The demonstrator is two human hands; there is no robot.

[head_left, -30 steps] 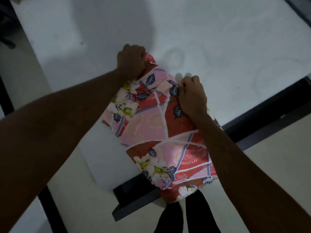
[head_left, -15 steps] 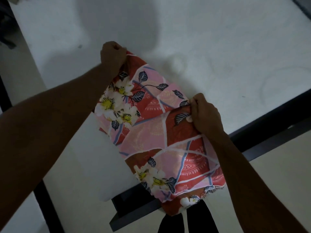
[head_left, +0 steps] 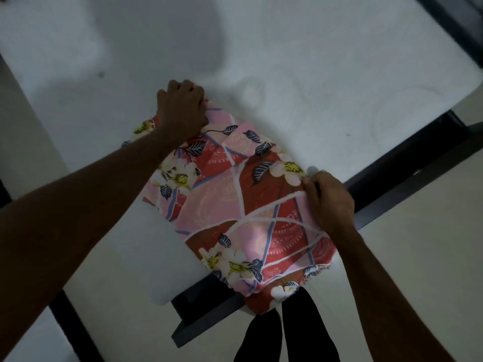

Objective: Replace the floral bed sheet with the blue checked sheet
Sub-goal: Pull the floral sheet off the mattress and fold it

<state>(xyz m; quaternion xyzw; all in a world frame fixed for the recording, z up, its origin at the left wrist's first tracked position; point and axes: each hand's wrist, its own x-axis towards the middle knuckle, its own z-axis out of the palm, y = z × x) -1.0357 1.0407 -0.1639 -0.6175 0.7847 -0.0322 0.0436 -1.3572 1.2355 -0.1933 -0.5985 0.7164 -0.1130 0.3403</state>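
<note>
A view from above, in dim light, of the corner of a bare white mattress [head_left: 287,61] on a dark bed frame [head_left: 407,165]. From the left, a bare forearm reaches in across the mattress. The left hand [head_left: 180,108] is curled tight and grips the far left corner of the floral sheet [head_left: 235,205], pressing it down on the mattress. The sheet is red and pink with white flowers and dark leaves. It is off the bed as a cover and gathered into a folded wad that lies across the mattress corner, its near end hanging over the frame towards the person's dark-clad legs [head_left: 287,333]. At the right edge of the sheet the right hand [head_left: 329,202] pinches the cloth between thumb and curled fingers, close to the mattress edge. A second ago the hands were close together at the far end of the wad. They have since drawn well apart, so the cloth now lies wider and flatter between them. This looks like smoothing or squaring a fold before the next one. The mattress is already stripped, so the removal half of the task seems nearly finished. The blue checked sheet is not in view. Pale floor [head_left: 418,244] shows at the right.
</note>
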